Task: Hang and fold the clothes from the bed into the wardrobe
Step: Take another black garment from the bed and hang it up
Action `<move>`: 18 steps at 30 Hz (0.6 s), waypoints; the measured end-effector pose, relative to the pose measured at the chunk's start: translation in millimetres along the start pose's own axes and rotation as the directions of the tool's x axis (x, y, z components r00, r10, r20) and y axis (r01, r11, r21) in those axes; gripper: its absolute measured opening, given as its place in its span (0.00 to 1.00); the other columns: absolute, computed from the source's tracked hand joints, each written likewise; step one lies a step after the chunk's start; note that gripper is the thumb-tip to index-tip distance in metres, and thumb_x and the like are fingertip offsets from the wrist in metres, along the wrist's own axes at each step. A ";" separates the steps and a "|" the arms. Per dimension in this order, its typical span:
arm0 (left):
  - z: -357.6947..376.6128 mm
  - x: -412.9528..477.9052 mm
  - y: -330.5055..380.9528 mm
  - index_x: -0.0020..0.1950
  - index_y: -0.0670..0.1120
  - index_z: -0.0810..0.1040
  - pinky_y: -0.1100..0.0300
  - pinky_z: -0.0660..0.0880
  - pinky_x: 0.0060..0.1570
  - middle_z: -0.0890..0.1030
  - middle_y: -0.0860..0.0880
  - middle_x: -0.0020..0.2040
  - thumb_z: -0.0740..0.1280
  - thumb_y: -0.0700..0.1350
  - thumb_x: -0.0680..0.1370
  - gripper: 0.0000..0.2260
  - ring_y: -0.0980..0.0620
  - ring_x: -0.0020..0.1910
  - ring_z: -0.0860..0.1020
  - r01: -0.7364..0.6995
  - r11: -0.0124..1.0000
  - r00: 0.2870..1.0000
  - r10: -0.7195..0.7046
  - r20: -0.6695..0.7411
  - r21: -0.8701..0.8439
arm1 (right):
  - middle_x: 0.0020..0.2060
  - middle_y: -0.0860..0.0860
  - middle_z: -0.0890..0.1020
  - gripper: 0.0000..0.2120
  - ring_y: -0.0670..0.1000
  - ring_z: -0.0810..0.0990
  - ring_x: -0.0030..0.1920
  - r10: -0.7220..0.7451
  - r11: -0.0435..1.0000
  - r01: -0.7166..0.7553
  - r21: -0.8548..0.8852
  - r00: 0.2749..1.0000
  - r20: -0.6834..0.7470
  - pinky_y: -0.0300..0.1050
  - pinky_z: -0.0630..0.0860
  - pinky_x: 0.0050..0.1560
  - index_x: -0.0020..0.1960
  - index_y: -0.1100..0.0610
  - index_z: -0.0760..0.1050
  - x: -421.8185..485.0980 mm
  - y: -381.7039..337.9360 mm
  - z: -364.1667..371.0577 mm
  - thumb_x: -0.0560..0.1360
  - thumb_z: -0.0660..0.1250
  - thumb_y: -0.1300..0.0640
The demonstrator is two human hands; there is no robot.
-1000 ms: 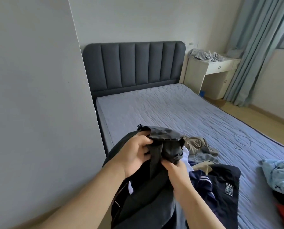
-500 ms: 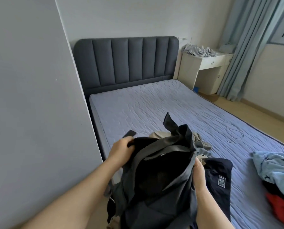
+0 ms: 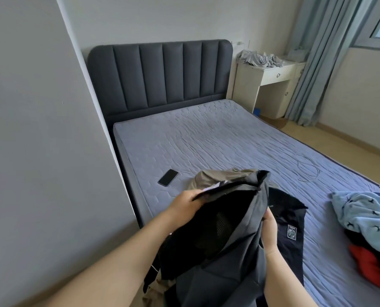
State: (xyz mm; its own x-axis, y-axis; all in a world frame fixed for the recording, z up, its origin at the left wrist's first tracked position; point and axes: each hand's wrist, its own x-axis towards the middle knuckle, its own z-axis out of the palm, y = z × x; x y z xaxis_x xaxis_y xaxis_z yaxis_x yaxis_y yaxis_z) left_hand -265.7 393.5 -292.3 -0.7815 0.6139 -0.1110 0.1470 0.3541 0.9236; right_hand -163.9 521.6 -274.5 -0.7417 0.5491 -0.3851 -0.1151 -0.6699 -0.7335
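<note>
- The dark grey garment (image 3: pixel 248 218), bunched a second ago, is now pulled open above the bed (image 3: pixel 206 134), near its left edge.
- The left hand (image 3: pixel 184 201) grips one edge and the right hand (image 3: pixel 269 229) grips the opposite edge.
- It is probably being straightened for hanging or folding.

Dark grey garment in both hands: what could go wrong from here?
1. The phone lies on the mattress near its edge, close to the dark grey garment; shaking the cloth out could sweep it off.
2. The garment hangs over the navy garment and khaki garment; lifting might drag them along.
3. The left hand and right hand each hold only an edge, so either grip may slip.
</note>
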 end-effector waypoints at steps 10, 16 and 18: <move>-55.0 1.3 29.9 0.43 0.38 0.77 0.58 0.67 0.38 0.78 0.42 0.38 0.61 0.44 0.78 0.11 0.45 0.38 0.73 0.194 0.981 0.842 -0.155 -0.517 0.022 | 0.41 0.52 0.73 0.10 0.52 0.70 0.41 -0.173 0.869 0.029 -0.494 0.953 -0.247 0.41 0.69 0.34 0.48 0.52 0.69 30.9 27.6 -4.3 0.70 0.68 0.52; -56.2 -7.3 52.0 0.41 0.37 0.76 0.58 0.66 0.35 0.75 0.43 0.35 0.61 0.42 0.78 0.10 0.47 0.35 0.71 0.119 0.985 0.864 -0.040 -0.502 0.125 | 0.47 0.41 0.74 0.22 0.44 0.77 0.51 -0.142 0.710 0.323 -0.625 0.936 0.323 0.30 0.72 0.45 0.56 0.47 0.67 5.7 30.4 47.9 0.69 0.71 0.64; -61.0 -10.9 58.8 0.43 0.35 0.77 0.57 0.67 0.38 0.75 0.41 0.37 0.62 0.42 0.78 0.11 0.48 0.37 0.72 0.044 0.998 0.866 -0.062 -0.496 -0.048 | 0.43 0.39 0.72 0.24 0.38 0.76 0.43 -0.133 0.655 0.309 -0.690 0.945 0.298 0.24 0.69 0.34 0.57 0.49 0.66 5.3 32.4 47.9 0.69 0.66 0.70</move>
State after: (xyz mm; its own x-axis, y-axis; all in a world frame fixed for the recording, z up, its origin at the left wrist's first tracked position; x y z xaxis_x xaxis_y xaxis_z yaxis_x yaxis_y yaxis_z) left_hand -285.5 364.6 -214.3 -0.9868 0.1597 0.0282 0.0828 0.3464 0.9344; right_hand -203.2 478.9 -273.5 -0.8826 0.4592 -0.1002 0.1514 0.0760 -0.9855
